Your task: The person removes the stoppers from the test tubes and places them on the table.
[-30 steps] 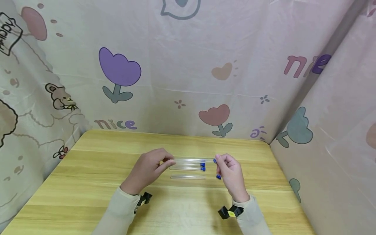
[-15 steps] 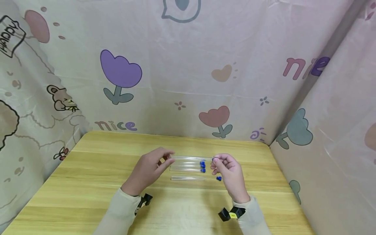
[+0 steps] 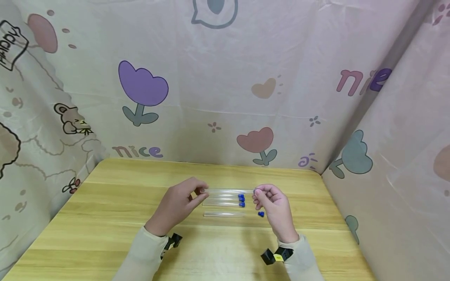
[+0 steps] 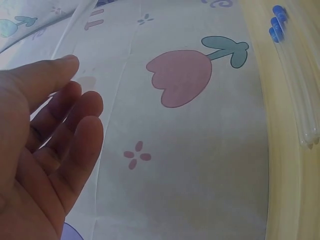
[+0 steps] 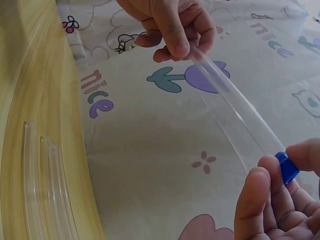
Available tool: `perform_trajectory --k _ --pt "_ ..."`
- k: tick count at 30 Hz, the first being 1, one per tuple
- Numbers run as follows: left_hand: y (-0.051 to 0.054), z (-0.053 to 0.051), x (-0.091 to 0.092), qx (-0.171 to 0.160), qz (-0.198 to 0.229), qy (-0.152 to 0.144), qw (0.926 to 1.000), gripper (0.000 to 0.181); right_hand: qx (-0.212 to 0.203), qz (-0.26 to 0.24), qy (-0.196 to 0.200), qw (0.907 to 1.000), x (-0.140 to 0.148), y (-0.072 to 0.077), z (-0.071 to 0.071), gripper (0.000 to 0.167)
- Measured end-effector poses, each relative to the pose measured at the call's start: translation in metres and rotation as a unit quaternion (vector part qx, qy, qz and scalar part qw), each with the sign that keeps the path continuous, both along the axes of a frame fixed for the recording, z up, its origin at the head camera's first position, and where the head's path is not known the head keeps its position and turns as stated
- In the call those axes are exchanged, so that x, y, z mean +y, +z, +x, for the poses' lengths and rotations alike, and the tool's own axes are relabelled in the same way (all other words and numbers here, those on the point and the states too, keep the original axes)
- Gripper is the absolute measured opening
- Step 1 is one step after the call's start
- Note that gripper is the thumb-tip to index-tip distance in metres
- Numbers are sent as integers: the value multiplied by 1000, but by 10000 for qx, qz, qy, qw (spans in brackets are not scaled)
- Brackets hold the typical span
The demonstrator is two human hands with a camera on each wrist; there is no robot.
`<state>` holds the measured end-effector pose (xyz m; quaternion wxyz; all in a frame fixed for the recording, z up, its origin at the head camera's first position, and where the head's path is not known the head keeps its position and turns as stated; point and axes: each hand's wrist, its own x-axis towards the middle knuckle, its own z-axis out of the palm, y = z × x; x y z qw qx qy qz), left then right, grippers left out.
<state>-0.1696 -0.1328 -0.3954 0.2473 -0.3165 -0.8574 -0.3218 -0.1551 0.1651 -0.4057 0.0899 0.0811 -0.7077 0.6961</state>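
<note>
A: Nearest, head view?
B: Btm edge of frame: sleeves (image 3: 135, 253), each w/ a black wrist cam (image 3: 269, 256).
A: Next out?
B: Lower ctr., on wood table (image 3: 105, 218): one uncapped tube (image 3: 224, 214) lay crosswise; loose blue cap (image 3: 261, 214) sat past its right-hand end, not touching. Just beyond, three capped tubes (image 3: 223, 204) lay side by side, blue ends to frame right.
A: Hands? Working tube?
B: Held tube (image 3: 230, 191) was raised off table, approx. crosswise, a bit below frame ctr., spanning both hands. L hand (image 3: 181, 203), left of ctr., pinched its clear end btwn thumb & fingers. R hand (image 3: 275, 208), right of ctr., pinched the blue stopper (image 5: 287, 169) at the opp. end. Stopper was at tube mouth; how deep, couldn't tell.
A: Bkgd.?
B: Printed curtain (image 3: 211, 58) behind table, filling upper frame: purple tulip (image 3: 144, 88) upper left, red tulip (image 3: 256, 140) right of ctr.
</note>
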Motion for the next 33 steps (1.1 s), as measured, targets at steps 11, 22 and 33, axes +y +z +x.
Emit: perform_trajectory --k 11,22,33 --pt "1 0 -1 -158 -75 84 9998 19 67 -70 55 9999 -2 -1 -3 22" --pt "-2 0 -3 -161 -10 18 9999 19 95 -144 86 9998 -2 -5 0 23" --pt "-6 -2 -3 -125 98 -105 9998 10 187 -165 134 9996 -2 -4 1 21"
